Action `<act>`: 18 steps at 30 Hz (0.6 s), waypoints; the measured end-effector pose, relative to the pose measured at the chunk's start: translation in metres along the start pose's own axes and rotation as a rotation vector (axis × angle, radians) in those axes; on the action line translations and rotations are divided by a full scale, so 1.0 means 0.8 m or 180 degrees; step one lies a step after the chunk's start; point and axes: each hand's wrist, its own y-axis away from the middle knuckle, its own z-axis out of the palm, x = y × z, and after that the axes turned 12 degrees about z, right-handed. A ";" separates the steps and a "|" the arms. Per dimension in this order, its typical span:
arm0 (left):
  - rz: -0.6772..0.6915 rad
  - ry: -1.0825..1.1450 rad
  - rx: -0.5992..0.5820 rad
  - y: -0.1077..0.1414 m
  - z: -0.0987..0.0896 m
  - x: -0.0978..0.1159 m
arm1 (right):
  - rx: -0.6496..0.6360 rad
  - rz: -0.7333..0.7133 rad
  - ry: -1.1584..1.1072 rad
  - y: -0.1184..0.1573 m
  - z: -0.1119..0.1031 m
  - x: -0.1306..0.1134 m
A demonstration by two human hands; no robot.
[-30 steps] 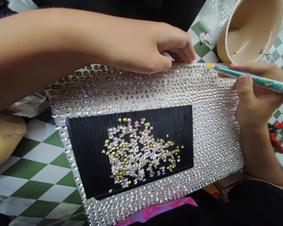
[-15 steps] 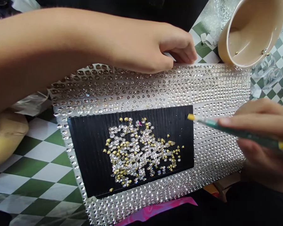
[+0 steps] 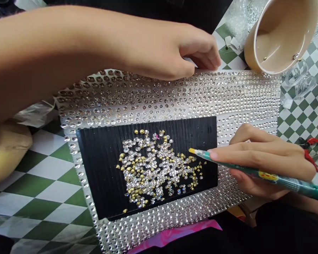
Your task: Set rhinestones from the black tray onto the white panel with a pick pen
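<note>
Our right hand point(image 3: 257, 155) is closed around a green pick-up pen point(image 3: 283, 180), held the way we would hold a pencil, with the index finger point(image 3: 228, 152) lying along the barrel near the front. The pen's yellow tip point(image 3: 192, 150) hangs over a black ridged board point(image 3: 103, 176), right at the edge of a loose pile of rhinestones point(image 3: 153, 165), and we cannot tell whether it is touching a stone. Some stones lie face up and sparkling, others show their pointed gold backs. The hand itself sits over the right end of the board, which rests on a large rhinestone sheet point(image 3: 243, 91) covered in tight rows. Our left hand point(image 3: 193, 53) reaches across from the left, its fingers point(image 3: 206, 60) loosely curled at the far edge of the sheet, though we cannot tell whether they grip it. Beyond that edge, a beige cup point(image 3: 278, 38) tips toward us with a few stones inside, just beside clear plastic pieces point(image 3: 298, 79). Under everything lies a green-and-white checked mat point(image 3: 42, 187), with a yellow cushion point(image 3: 7, 151) at the left and a pink cloth point(image 3: 175, 236) at the near edge
</note>
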 end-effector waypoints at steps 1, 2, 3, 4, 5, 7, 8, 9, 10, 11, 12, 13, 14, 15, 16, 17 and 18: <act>-0.0006 -0.0012 0.0013 -0.001 0.001 -0.001 | 0.0019 0.0003 0.0000 0.001 0.000 0.000; -0.0017 -0.0018 0.0014 -0.002 0.002 -0.001 | 0.0059 -0.0015 -0.0003 0.002 0.000 0.000; -0.0027 -0.0024 0.0015 -0.002 0.003 -0.002 | 0.0108 -0.0027 0.0003 0.002 0.001 0.000; -0.0036 -0.0021 0.0019 -0.003 0.003 -0.002 | 0.0149 -0.0044 0.0018 0.002 0.001 0.000; -0.0043 -0.0018 0.0020 -0.003 0.003 -0.001 | 0.0159 -0.0045 0.0043 0.002 0.002 0.001; -0.0052 -0.0014 0.0020 -0.002 0.002 0.000 | 0.0172 -0.0070 0.0082 0.001 0.002 0.001; -0.0049 -0.0016 0.0029 -0.002 0.001 0.000 | 0.0178 -0.0088 0.0095 0.000 0.001 0.001; -0.0049 -0.0018 0.0039 -0.001 0.000 0.001 | 0.0184 -0.0093 0.0097 0.000 0.001 0.002; -0.0041 -0.0013 0.0040 -0.001 0.000 0.001 | 0.0200 -0.0090 0.0088 0.000 0.001 0.002; -0.0038 -0.0014 0.0040 -0.001 0.000 0.001 | 0.0198 -0.0081 0.0075 0.000 0.001 0.002; -0.0030 -0.0012 0.0038 -0.002 0.000 0.000 | 0.0202 -0.0086 0.0051 0.000 0.002 0.002; -0.0023 -0.0007 0.0033 -0.003 0.001 0.000 | 0.0252 -0.0071 0.0010 0.001 0.004 0.002; -0.0018 -0.0008 0.0029 -0.004 0.002 -0.001 | 0.0326 -0.0078 -0.0039 0.002 0.005 0.001; -0.0017 -0.0014 0.0031 -0.004 0.003 -0.001 | 0.0399 -0.0077 -0.0068 0.003 0.006 0.001; -0.0012 -0.0020 0.0045 -0.005 0.004 -0.002 | 0.0473 -0.0075 -0.0058 0.005 0.005 0.002; -0.0013 -0.0023 0.0053 -0.005 0.004 -0.002 | 0.0548 -0.0018 -0.0004 0.008 0.002 0.003; -0.0011 -0.0024 0.0054 -0.004 0.004 -0.001 | 0.0695 0.0073 0.0079 0.012 -0.002 0.005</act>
